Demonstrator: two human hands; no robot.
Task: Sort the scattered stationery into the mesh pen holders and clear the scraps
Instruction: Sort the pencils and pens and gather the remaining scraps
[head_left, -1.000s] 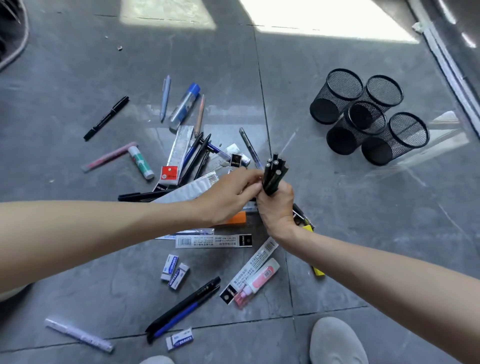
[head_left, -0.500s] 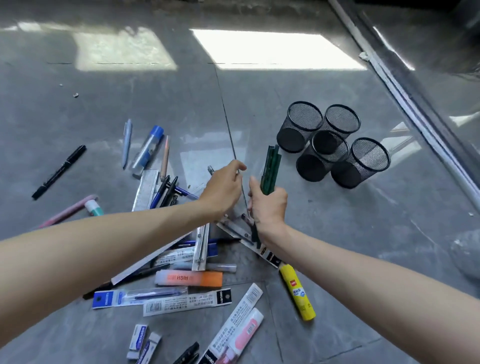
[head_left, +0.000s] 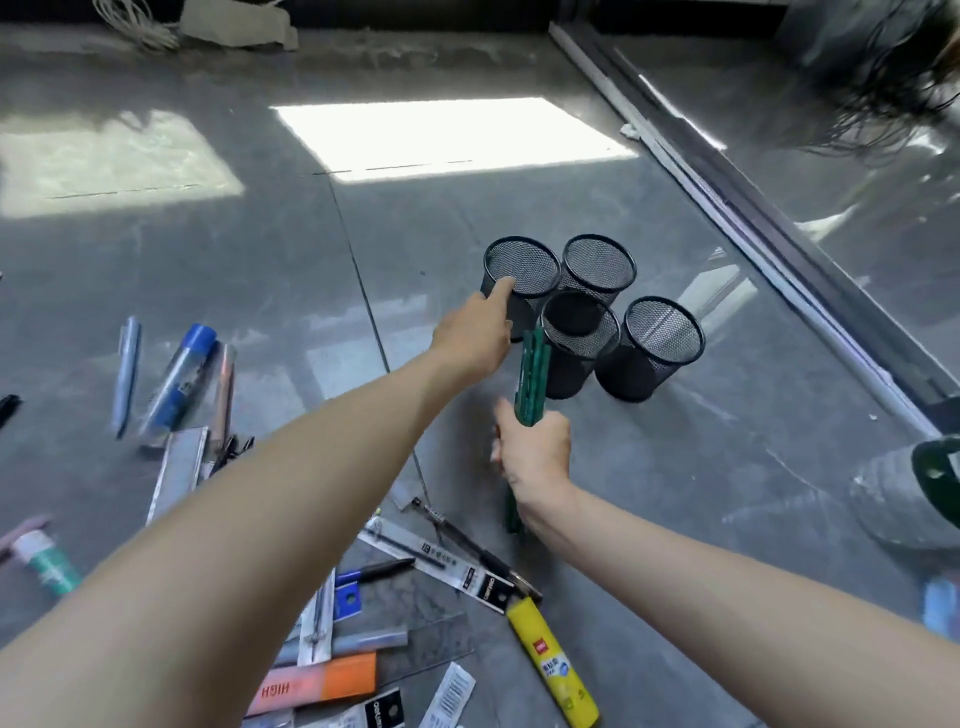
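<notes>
right hand (head_left: 535, 452) clenched round pencils (head_left: 531, 374), upright for dropping in | left hand (head_left: 475, 332) at holder (head_left: 527, 265) rim, probably steadying it; its grip unclear

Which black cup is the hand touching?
The far-left mesh holder: the left hand has a fingertip on its near rim. No hand reaches the other three.

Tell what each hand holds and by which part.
The right hand grips a bundle of dark green pencils near its middle. The left hand touches the rim of a black mesh pen holder; a grip cannot be told.
</notes>
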